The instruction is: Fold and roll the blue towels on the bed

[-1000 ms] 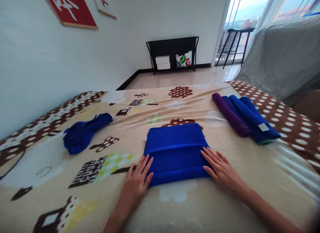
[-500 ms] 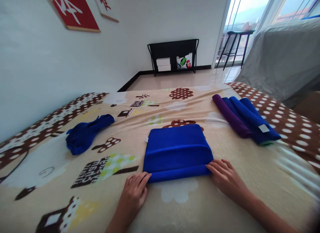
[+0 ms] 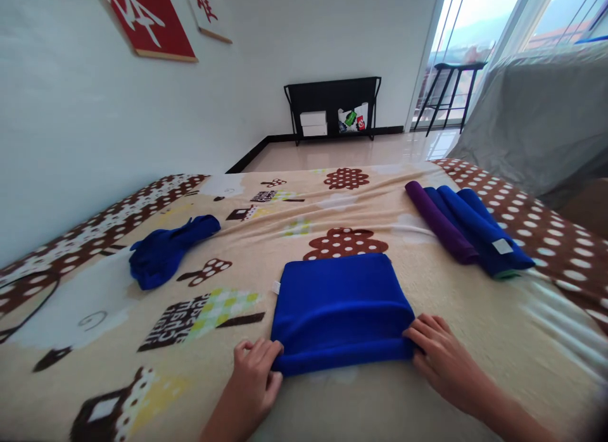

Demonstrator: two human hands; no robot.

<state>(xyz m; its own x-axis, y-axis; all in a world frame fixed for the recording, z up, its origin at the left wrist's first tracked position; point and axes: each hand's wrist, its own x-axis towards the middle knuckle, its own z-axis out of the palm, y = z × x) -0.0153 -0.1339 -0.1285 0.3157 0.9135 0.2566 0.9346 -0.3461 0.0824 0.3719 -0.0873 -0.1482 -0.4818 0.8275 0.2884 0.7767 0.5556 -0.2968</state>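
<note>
A folded blue towel point(image 3: 339, 306) lies flat on the patterned beige blanket point(image 3: 427, 284) in front of me, a small white tag at its left edge. My left hand point(image 3: 254, 382) pinches the towel's near left corner with curled fingers. The near right corner is gripped the same way by my right hand point(image 3: 439, 356). A fold runs along the towel's near edge between the two hands.
A crumpled blue cloth point(image 3: 166, 252) lies at the left. Rolled towels, one purple point(image 3: 439, 223) and others blue point(image 3: 479, 230), lie at the right. Beyond the bed stand a black rack point(image 3: 332, 106), a stool point(image 3: 449, 90) by the window and grey-covered furniture point(image 3: 536, 113).
Both hands went from lying flat on the towel's sides to gripping its near corners. The towel has slid toward me, uncovering the brown dotted patch behind it.
</note>
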